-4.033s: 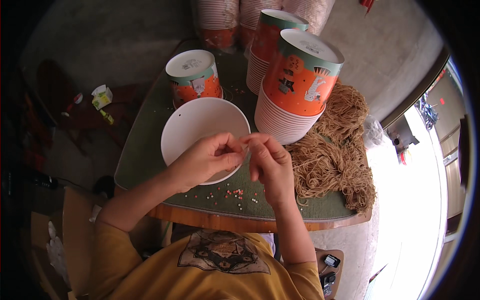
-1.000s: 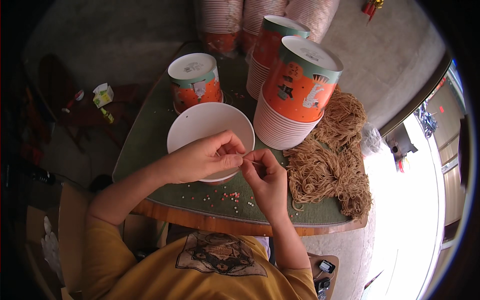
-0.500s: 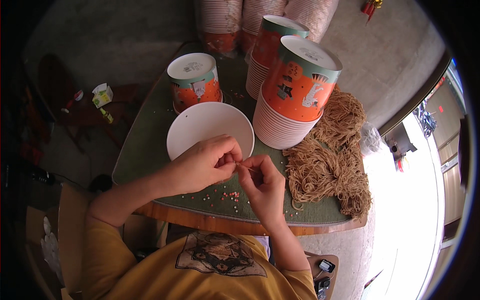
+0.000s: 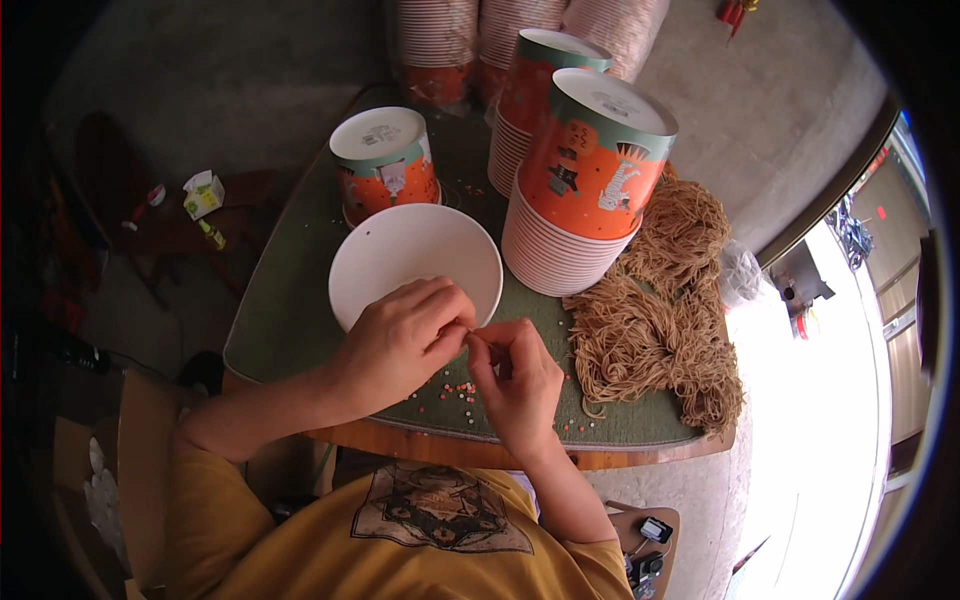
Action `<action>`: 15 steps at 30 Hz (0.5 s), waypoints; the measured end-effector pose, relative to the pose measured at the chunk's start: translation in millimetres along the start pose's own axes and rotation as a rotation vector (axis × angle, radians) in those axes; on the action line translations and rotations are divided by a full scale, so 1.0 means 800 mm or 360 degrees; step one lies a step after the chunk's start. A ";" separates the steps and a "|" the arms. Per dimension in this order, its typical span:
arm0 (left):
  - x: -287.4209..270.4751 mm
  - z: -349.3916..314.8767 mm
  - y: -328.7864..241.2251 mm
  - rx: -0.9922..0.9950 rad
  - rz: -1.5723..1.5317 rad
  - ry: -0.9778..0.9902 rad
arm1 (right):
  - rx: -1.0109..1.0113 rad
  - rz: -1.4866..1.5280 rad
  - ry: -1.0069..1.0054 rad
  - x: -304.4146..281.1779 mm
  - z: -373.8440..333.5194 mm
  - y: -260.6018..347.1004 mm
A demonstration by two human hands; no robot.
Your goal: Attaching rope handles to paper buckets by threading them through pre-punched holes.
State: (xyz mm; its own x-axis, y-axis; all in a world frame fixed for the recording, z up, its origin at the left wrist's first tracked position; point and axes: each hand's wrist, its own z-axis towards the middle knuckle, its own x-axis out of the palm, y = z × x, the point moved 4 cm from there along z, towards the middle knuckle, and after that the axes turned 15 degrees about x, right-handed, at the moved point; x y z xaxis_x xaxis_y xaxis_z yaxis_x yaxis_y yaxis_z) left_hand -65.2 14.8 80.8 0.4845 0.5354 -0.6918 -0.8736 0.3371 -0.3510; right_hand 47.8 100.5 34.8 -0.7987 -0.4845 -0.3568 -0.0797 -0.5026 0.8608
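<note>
An open paper bucket [image 4: 410,245] lies on the green-topped table, its white inside showing and a small dark hole near its far rim. At its near rim my left hand [image 4: 405,335] is closed in a pinch. My right hand [image 4: 520,390] pinches right beside it, fingertips meeting those of the left. Between the fingertips is a thin tan cord, now almost wholly hidden by them. Small white and orange paper dots [image 4: 463,393] lie scattered below the hands. To the right spreads a big tangled heap of brown cords [image 4: 640,345].
A tall stack of upturned orange and green paper buckets [image 4: 580,190] stands behind my right hand, with another stack [image 4: 510,130] behind it. An upturned bucket [image 4: 385,175] sits at the far left. Plastic-wrapped stacks [image 4: 437,50] stand at the back. The table's wooden edge [image 4: 400,434] runs before me.
My hands have come closer together and the cord between them has gone from sight. My left hand has moved slightly nearer and is turned more palm-down. The view has shifted a little.
</note>
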 end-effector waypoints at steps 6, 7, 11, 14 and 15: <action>0.001 -0.002 0.009 -0.0238 -0.0355 -0.0086 | -0.0179 -0.0019 -0.0064 0.002 -0.001 0.004; 0.000 -0.001 0.010 -0.0239 -0.0391 -0.0095 | -0.0186 -0.0021 -0.0065 0.002 0.000 0.004; 0.003 -0.002 0.014 -0.0317 -0.0503 -0.0076 | -0.0171 -0.0005 -0.0051 0.001 0.000 0.002; 0.006 -0.002 0.017 -0.0427 -0.0703 -0.0085 | 0.0014 0.0195 0.0017 0.002 0.000 0.001; 0.006 0.000 0.017 -0.0407 -0.0714 -0.0068 | 0.0014 0.0196 0.0017 0.001 0.000 0.000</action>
State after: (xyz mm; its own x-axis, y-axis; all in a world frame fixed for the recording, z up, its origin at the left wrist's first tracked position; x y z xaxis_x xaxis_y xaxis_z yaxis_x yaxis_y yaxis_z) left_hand -74.6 21.5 72.8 0.8108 0.4144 -0.4133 -0.5599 0.3438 -0.7539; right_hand 47.1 100.0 34.9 -0.7963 -0.5498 -0.2523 0.0133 -0.4329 0.9014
